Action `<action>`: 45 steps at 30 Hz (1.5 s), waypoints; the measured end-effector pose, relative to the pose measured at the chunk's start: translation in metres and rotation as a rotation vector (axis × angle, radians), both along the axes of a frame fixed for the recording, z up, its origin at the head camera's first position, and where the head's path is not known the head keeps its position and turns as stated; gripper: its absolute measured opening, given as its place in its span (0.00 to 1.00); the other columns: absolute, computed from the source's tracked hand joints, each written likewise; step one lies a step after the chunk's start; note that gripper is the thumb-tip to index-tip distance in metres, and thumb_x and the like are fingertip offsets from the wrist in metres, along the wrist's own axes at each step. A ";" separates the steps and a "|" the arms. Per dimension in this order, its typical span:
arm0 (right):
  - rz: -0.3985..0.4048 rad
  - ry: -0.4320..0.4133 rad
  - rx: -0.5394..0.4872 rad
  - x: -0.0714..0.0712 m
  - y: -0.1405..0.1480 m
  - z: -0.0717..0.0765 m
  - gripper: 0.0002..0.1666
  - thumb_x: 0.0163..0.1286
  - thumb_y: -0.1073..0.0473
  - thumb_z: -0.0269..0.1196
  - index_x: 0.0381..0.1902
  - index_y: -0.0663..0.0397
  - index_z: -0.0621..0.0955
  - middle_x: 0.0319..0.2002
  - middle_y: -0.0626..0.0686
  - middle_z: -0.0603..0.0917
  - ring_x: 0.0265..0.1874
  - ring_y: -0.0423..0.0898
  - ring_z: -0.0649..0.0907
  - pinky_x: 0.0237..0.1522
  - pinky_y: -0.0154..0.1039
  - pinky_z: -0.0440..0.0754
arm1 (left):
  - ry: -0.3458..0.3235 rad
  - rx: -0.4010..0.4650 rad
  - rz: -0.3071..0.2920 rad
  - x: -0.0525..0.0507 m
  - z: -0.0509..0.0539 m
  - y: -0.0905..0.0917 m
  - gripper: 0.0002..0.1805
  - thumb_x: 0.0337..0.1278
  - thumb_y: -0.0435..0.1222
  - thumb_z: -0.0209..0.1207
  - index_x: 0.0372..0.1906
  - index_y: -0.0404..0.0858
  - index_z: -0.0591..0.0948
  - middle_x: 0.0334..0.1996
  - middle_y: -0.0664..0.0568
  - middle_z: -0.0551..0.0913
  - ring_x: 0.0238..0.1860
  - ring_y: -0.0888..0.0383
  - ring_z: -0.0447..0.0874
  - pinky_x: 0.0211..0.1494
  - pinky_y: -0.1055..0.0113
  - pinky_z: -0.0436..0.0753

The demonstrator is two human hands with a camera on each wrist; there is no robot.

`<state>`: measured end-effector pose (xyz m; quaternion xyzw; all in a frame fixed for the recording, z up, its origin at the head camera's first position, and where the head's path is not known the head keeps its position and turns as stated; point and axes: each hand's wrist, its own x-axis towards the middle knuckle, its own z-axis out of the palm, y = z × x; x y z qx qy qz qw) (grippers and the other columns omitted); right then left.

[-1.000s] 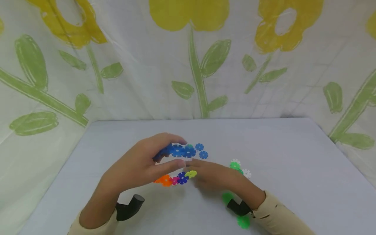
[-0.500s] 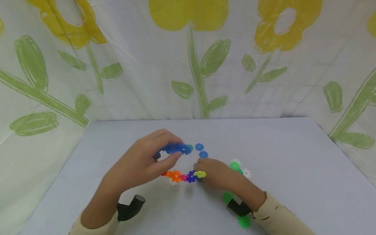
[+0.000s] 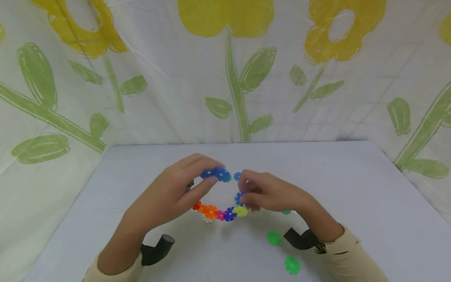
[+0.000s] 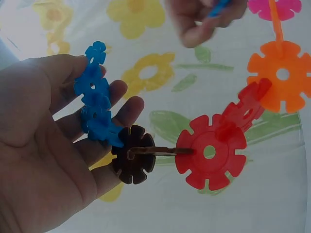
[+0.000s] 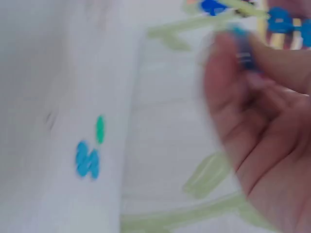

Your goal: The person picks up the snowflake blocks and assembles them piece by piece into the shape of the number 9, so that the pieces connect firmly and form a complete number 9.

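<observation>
Left hand [image 3: 173, 187] and right hand [image 3: 269, 192] — coloured disc chain [image 3: 207, 211] between them

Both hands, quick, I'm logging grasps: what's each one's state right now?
Left hand: closed, holding linked blue discs.
Right hand: closed, pinching a blue disc.

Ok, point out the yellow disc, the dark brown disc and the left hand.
Yellow disc [image 3: 242, 212], head view: face, near centre.
Dark brown disc [image 4: 132, 167], left wrist view: lower face.
Left hand [image 3: 172, 188], head view: back.
</observation>
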<state>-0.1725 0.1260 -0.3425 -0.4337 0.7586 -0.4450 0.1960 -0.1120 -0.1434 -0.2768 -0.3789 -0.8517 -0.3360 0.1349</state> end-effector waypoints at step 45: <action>0.005 -0.295 -0.602 0.027 -0.001 0.023 0.10 0.79 0.63 0.54 0.54 0.58 0.69 0.27 0.54 0.78 0.22 0.46 0.76 0.28 0.33 0.81 | 0.056 0.075 -0.085 -0.001 -0.014 0.023 0.22 0.61 0.33 0.67 0.61 0.41 0.82 0.52 0.54 0.83 0.48 0.63 0.84 0.42 0.72 0.84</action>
